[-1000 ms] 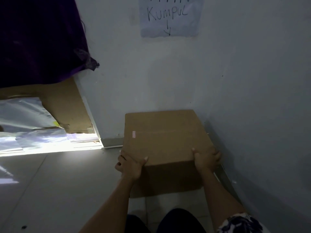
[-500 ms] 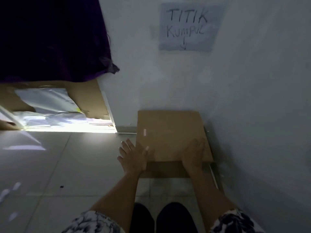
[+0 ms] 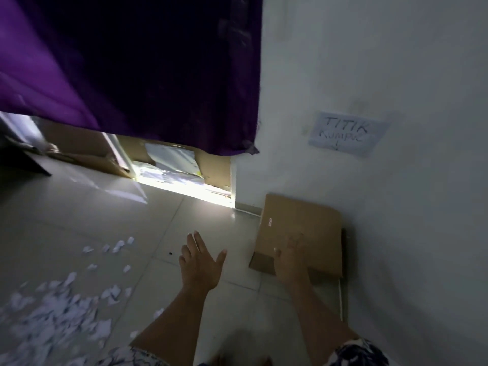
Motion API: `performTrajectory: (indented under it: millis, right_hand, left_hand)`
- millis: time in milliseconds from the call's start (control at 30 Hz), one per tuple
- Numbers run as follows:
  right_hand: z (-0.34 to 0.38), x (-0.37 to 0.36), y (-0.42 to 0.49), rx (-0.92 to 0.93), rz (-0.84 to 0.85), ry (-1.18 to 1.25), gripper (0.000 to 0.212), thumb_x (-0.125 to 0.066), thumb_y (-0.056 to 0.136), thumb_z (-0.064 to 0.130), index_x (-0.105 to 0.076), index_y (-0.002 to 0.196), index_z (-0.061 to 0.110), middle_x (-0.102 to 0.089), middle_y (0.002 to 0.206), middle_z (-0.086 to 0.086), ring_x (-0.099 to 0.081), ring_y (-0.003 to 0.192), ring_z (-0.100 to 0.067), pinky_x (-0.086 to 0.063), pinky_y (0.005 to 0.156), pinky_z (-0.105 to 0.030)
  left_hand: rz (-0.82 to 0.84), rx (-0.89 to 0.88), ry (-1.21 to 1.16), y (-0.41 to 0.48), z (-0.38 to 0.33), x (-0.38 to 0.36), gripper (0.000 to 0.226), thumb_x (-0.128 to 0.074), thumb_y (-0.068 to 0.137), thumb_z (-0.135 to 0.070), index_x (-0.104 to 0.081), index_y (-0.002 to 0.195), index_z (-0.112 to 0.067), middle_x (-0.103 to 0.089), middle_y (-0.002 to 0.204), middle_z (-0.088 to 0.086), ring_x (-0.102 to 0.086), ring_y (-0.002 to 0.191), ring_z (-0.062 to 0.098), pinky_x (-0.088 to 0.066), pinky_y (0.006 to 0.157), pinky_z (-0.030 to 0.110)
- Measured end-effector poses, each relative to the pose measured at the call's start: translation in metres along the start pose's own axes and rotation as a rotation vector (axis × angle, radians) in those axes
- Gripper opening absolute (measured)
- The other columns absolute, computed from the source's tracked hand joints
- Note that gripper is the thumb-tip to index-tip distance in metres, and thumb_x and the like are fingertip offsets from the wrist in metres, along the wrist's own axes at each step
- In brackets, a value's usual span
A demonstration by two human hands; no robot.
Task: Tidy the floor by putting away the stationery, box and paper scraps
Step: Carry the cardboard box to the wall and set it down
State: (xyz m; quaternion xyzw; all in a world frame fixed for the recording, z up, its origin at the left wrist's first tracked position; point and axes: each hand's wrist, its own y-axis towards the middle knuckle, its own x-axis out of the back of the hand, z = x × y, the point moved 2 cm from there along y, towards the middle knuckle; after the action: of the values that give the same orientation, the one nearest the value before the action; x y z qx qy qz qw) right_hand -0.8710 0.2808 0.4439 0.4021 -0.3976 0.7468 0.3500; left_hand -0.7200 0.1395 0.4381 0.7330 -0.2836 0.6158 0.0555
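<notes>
So the box (image 3: 301, 233) is parked flat on the floor (image 3: 79, 215), tucked right into the corner against the wall (image 3: 396, 75), closed top facing up with a tiny pale sticker near its left edge. My right hand (image 3: 289, 262) is over the near edge of the box, fingers stretched out flat and gripping nothing; it's blurry, so I can't tell if the palm actually touches the cardboard or just hangs above it. My left hand (image 3: 199, 262) is off to the left of the box, apart from it, over bare tile, fingers spread wide, thumb out, empty.

Further left of the box there's a whole mess of white scraps (image 3: 52, 310) strewn over the floor, thick at the near left and thinning toward the middle. Above the box a paper sign (image 3: 346, 134) reading "TITIK KUMPUL" with a down arrow is stuck on the wall. Left of the sign a purple curtain (image 3: 132, 70) hangs down, and daylight leaks in under it past some cardboard and plastic.
</notes>
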Motion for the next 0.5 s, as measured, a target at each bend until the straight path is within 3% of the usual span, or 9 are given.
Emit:
performTrajectory:
  millis: [200,500]
  right_hand:
    - [0.075,-0.016,-0.051,0.133,-0.008,-0.113,0.058,-0.034,0.099,0.033,-0.018,0.148,0.005,-0.004,0.158,-0.019,-0.014,0.145,-0.031,-0.016,0.116,-0.036]
    - [0.173,-0.101,-0.176,0.152,0.004,-0.088,0.057,-0.035,0.1,0.035,-0.024,0.146,0.005,-0.011,0.157,-0.02,-0.015,0.145,-0.032,-0.021,0.116,-0.038]
  left_hand:
    - [-0.006,0.023,-0.028,-0.017,0.074,0.035,0.09,-0.033,0.089,-0.062,-0.001,0.149,-0.003,-0.008,0.158,0.014,-0.018,0.143,0.033,-0.023,0.114,0.042]
    - [0.128,-0.184,0.155,-0.045,0.247,0.061,0.085,-0.028,0.092,-0.059,-0.001,0.149,-0.004,-0.007,0.159,0.01,-0.021,0.141,0.03,-0.024,0.112,0.04]
